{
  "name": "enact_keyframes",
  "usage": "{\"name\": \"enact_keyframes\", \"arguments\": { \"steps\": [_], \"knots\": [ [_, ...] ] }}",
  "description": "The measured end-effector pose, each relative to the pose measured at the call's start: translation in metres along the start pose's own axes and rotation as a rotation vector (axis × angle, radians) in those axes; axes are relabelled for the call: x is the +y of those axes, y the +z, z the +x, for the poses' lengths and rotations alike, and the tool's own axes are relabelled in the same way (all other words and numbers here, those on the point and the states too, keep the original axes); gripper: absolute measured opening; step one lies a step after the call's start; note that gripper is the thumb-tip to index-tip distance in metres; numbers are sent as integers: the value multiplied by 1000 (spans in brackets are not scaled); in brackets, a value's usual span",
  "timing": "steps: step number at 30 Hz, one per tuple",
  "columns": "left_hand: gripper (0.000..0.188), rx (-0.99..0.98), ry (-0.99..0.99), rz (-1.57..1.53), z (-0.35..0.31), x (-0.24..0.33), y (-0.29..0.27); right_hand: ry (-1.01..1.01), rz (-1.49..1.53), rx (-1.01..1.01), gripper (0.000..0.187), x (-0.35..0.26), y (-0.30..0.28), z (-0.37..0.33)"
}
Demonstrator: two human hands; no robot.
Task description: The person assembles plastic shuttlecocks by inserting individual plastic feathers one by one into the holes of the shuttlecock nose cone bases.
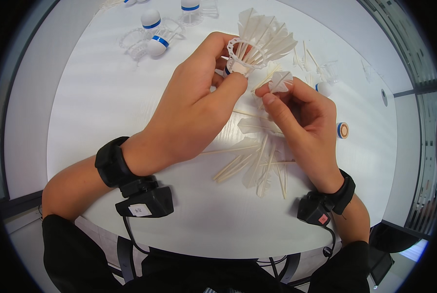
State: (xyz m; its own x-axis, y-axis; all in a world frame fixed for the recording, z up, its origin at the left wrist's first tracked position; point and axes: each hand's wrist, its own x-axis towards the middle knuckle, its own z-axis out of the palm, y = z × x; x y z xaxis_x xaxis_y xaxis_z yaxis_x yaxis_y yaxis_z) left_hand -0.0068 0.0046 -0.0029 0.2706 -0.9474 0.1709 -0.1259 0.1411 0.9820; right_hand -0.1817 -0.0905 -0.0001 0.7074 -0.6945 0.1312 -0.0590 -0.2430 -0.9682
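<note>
My left hand (194,100) is closed around the base of a shuttlecock (264,35), tilted so its white feathers point up and right. A white perforated plastic ring (229,47) encircles the quills near the base. Close beside it, my right hand (308,119) pinches a small white feather (280,82) between thumb and fingertips; the lower end of that feather is hidden. Under the hands lie several loose feathers (252,168) and bare quills (233,167) on the white table (189,224).
Several white heads with blue bands and clear plastic skirts (157,45) lie at the far left. To the right are a cork head (343,130) with a blue band and a clear skirt (329,72). A round grommet (384,97) sits near the table's right edge.
</note>
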Motion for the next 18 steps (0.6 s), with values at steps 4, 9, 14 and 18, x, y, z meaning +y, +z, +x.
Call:
{"name": "enact_keyframes", "arguments": {
  "steps": [4,9,14,18],
  "knots": [
    [37,9,17,-23,1,-2,1,-13,29,-1,12,0,1,0],
    [37,-5,-15,-1,2,0,-1,3,2,-12,11,-3,0,1],
    [38,0,-10,-3,0,0,0,4,36,-8,10,-2,2,0],
    [37,-11,8,13,0,-1,-1,21,15,-13,10,-3,1,-1]
  ]
}}
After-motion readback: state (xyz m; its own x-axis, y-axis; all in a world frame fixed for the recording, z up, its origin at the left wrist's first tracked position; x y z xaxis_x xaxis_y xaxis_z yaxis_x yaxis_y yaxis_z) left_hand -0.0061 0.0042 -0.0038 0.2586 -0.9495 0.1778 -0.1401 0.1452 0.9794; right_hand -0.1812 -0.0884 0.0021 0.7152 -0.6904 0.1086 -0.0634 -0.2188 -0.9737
